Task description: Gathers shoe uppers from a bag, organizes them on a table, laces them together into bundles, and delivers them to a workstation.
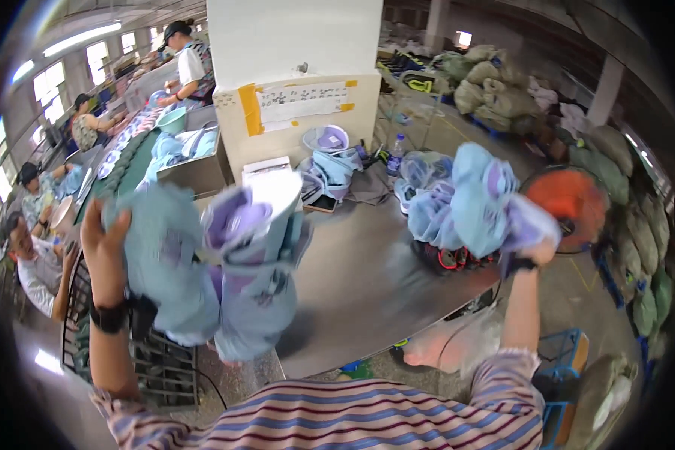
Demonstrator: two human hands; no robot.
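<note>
Gripping a pale blue and lilac shoe bundle, the left hand is raising it above the grey tabletop. The right hand is clutching a second blue bundle over the tabletop's right edge, hands well apart.

Wearer has long striped sleeves, pink-and-white with blue and dark red bands, cuffs pushed up both forearms, plus a black wristband at the left hand and another at the right hand.
</note>
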